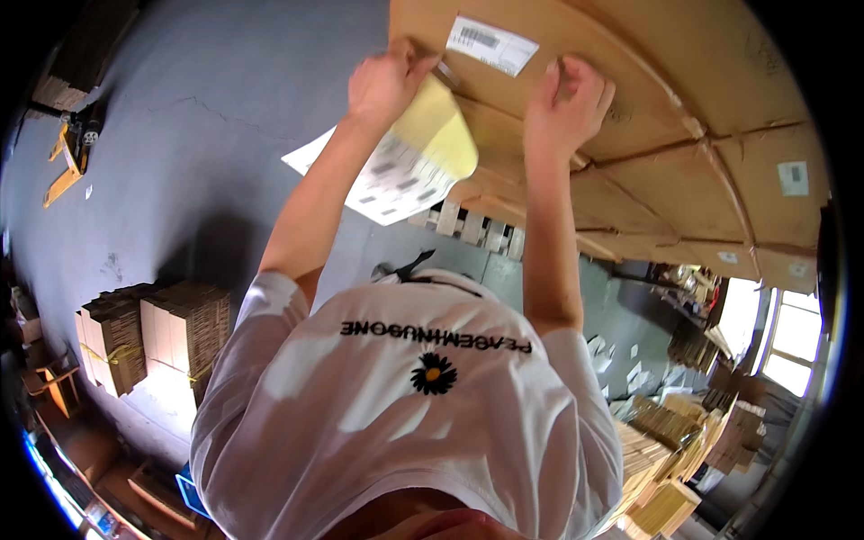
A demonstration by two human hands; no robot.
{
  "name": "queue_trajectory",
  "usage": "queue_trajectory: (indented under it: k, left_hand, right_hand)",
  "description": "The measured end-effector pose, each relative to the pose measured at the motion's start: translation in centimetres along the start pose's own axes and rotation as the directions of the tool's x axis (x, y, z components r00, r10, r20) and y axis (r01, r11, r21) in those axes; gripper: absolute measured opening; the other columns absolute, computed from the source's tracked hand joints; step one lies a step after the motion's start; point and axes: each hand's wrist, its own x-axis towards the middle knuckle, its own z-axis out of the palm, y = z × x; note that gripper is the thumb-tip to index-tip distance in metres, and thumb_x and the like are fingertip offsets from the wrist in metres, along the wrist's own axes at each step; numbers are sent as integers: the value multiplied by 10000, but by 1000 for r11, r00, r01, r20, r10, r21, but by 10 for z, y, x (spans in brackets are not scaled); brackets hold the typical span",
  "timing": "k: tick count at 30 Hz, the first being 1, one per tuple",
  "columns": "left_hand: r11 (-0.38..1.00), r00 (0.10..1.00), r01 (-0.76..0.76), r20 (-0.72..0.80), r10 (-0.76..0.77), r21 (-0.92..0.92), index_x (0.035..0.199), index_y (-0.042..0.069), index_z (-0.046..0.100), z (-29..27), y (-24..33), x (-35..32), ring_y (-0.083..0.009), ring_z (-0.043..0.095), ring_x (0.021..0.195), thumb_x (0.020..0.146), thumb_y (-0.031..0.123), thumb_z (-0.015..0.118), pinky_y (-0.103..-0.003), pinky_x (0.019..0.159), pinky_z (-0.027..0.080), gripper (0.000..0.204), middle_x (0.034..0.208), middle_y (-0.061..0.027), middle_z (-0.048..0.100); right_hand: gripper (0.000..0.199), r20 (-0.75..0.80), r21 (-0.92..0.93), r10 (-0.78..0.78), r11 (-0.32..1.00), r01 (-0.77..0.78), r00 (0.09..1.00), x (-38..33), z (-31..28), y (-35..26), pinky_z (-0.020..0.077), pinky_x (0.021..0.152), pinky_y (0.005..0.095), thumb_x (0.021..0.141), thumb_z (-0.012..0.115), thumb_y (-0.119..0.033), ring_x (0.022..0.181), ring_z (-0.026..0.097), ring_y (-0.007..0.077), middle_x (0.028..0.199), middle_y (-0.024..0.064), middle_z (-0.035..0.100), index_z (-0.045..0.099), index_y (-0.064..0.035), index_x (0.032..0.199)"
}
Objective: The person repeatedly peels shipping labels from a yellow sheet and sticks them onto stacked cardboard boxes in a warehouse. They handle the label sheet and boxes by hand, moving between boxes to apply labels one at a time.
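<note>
Both hands up at twelve o'clock on the stacked cartons (684,117), label (492,42) between them, papers (405,166) under the left hand (387,83); bundled cardboard (153,333) at eight o'clock.

Both arms are up against the big stack of brown corrugated cardboard sheets (630,108). The left hand (385,83) is closed on a sheaf of printed white and pale yellow paper sheets (409,166), which droops down from the grip. The right hand (565,103) presses on the cardboard face, fingers (576,76) curled, just beside a white rectangular barcode label (491,43) stuck to the board. The stack rests on a pale wooden pallet (472,229). Below on the grey concrete floor (207,117), strapped bundles of flat brown cardboard (153,333) sit to the left, with more bundles (666,450) lower right near a bright window (792,337).
</note>
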Motion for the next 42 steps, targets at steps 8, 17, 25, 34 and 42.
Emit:
queue_trajectory:
  k: [8,17,25,34,42]
  left_hand:
    - [987,992,-27,119,46,-158,846,25,636,33,-37,-79,-354,632,621,967,379,634,-437,580,502,373,706,-182,649]
    - [744,992,102,125,-26,-660,837,-14,612,15,-28,-110,-88,417,635,998,251,642,-262,572,409,311,660,-30,491]
    - [587,948,283,126,-294,-758,831,42,664,-29,16,-124,-43,507,630,1042,377,537,-221,568,412,415,706,31,570]
    - [680,794,394,-143,-591,-618,766,25,627,42,37,-189,-73,426,621,979,415,654,-263,556,399,445,672,31,509]
    - [387,551,768,218,-806,-510,1159,-36,616,129,76,-269,-168,614,864,999,613,468,-324,725,513,685,967,-99,659]
  right_hand:
    - [192,829,73,20,987,-143,560,42,59,-91,559,759,335,880,595,-56,824,720,241,896,106,742,710,-63,1033]
    - [190,753,139,302,795,-590,585,-8,0,-9,551,813,263,895,622,-20,874,715,156,994,101,760,735,-32,1047]
    - [643,992,36,-103,784,-620,-73,-68,-47,45,364,1123,366,1002,439,-581,1313,515,217,1381,77,602,566,-84,1389]
    - [833,979,164,169,-345,-924,111,-225,-218,117,383,1124,389,967,437,-589,1360,453,257,1532,111,413,195,-90,1588]
    - [780,824,223,550,-94,-970,136,-245,-347,158,478,751,202,909,650,30,834,605,70,1016,66,700,267,-99,1577]
